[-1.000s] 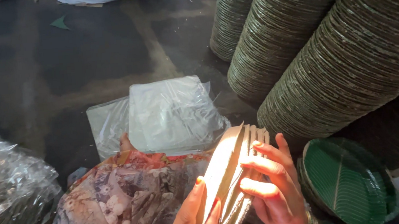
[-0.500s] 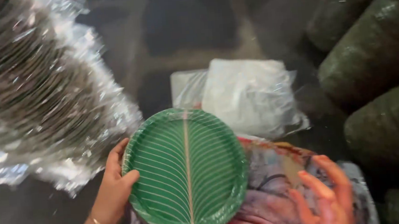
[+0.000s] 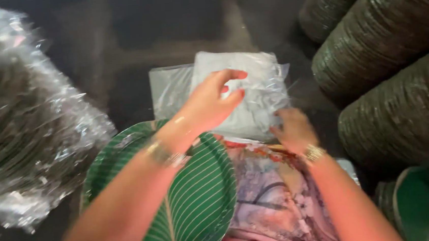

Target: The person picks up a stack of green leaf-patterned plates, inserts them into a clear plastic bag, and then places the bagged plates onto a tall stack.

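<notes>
Dark, dusty concrete floor [image 3: 131, 35] fills the top of what we see, and on it lies our landmark, a pile of clear plastic bags [image 3: 253, 89]. Our left hand [image 3: 213, 102] hovers over the near left part of the pile, thumb and fingers curled toward each other with a gap between them; we cannot tell whether they pinch any plastic. Our right hand [image 3: 293, 129] rests at the pile's near right edge with its fingers pressed down into the plastic, and how firmly it grips is hard to make out, since the fingertips are blurred.

Just nearer to us than the pile, a green plate [image 3: 200, 198] patterned like a leaf lies on a flowered cloth [image 3: 276, 192] over our lap, under our left forearm. Left of the pile sits a bundle of plates wrapped in shiny film [image 3: 26, 130], cut off by the picture's edge. Right of the pile, tall stacks of plates [image 3: 397, 45] lean on their sides, their ends out of view. Below them, the rim of another green plate [image 3: 425, 206] shows only partly.
</notes>
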